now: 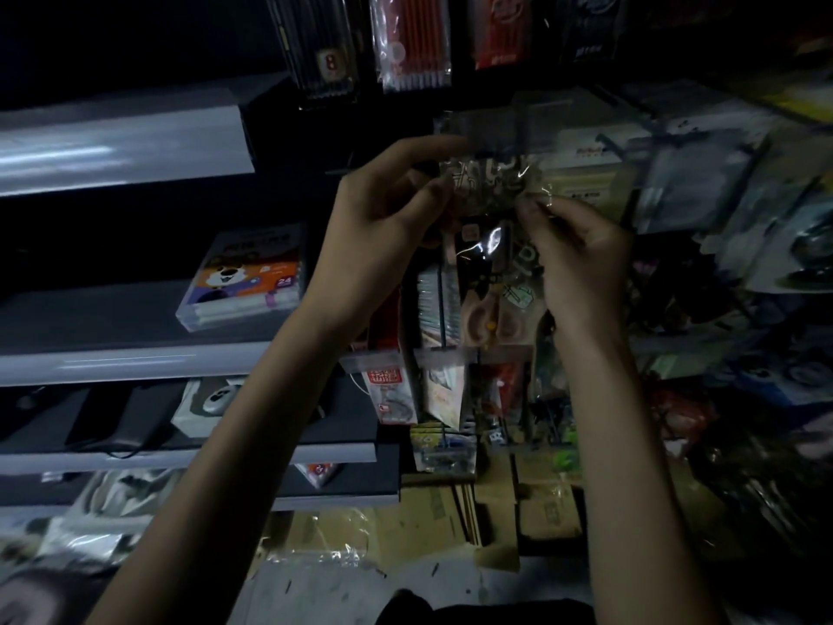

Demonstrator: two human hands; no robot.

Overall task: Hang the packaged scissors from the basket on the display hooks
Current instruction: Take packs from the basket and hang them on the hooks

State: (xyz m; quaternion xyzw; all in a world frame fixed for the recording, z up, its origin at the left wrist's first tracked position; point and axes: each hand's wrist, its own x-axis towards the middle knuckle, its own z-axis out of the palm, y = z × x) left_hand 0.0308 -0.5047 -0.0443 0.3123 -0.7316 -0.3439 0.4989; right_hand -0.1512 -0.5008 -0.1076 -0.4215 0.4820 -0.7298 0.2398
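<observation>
Both hands are gripping 1 clear packet of scissors (484, 259), up in front of the dim display wall. The left hand (383, 223) is curling round the packet's upper left corner, thumb and fingers closed on the plastic, with the forefinger reaching up along the top edge. The right hand (581, 254) is pinching the right edge a little lower down, its fingertips (532, 209) pressed together on the crinkled film. So neither hand is lying open; each has hold of the same packet.

The packet is hanging upright between the 2 hands, its printed card at the top and the scissors' pale pink handles (491, 322) pointing down. The light is glaring off the plastic near the middle. Whether the top of the packet is sitting on a prong I cannot tell – that part is blurred and dark.

Just to the right a dark wire display hook (626, 139) is sticking out, with other hanging packets (685, 187) crowding behind it. Above, packs of pens (414, 47) are hanging in a row. On the left a grey shelf (121, 146) is catching the light, and on the shelf below it a box of markers (248, 272) showing a cartoon bear and the number 24 is lying at a tilt. Down on the floor, flattened cardboard (541, 507) is lying beneath the arms – both bare to the elbow
</observation>
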